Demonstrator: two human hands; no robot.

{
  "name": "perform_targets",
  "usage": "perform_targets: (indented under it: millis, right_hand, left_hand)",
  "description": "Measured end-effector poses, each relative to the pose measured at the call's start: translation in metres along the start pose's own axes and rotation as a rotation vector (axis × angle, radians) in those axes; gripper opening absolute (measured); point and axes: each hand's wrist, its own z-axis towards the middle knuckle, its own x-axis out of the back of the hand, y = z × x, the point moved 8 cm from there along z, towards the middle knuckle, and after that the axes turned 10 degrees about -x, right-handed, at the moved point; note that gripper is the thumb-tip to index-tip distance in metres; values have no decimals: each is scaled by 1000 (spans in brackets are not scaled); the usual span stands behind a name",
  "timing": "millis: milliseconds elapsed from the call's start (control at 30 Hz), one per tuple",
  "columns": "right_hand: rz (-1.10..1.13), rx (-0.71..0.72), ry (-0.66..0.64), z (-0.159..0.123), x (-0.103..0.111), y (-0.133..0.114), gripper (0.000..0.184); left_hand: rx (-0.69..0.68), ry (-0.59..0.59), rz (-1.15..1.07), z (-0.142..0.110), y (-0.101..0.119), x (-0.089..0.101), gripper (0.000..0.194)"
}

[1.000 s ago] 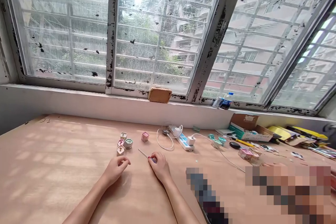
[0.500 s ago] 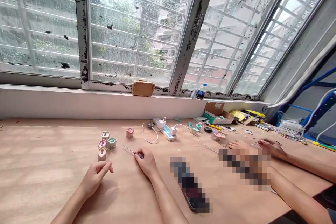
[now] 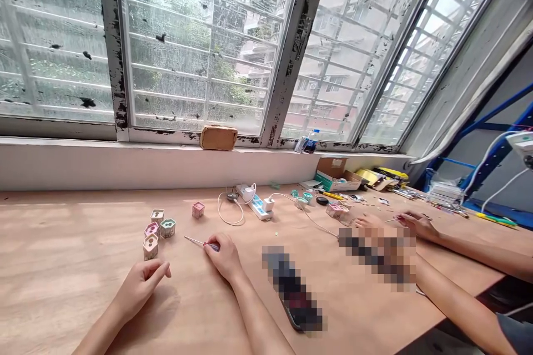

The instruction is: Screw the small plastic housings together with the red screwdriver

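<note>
Thin steel screwdriver (image 3: 195, 241) gripped in the right hand (image 3: 222, 258); the left hand (image 3: 139, 288) curls loosely, empty, near a small cream hexagonal box (image 3: 150, 247).

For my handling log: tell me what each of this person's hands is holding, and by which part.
The right hand grips a small screwdriver by its handle, with the shaft sticking out. The left hand holds nothing.

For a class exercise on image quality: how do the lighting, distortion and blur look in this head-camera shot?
Head view: the window glares, blown out near the top; the wide lens bends its frames; the left hand casts a soft shadow on the wooden table; a pixelated patch hides an object lying there.
</note>
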Motion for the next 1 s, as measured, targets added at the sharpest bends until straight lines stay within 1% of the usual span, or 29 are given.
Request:
perform_targets:
  millis: [300,500,700,1000]
  right_hand:
    - [-8,-14,-25,0,1,-3,4]
    - [9,7,-42,1,-1,-2,7]
    - [24,25,-54,1,-3,-2,11]
    - [10,30,-49,1,-1,-4,8]
  left_hand:
    - [6,-49,38,-2,6,-4,61]
    - [-1,-49,33,-2,9,-5,54]
    - [1,-57,52,-2,9,-6,54]
    - [-10,-49,60,-2,9,-5,52]
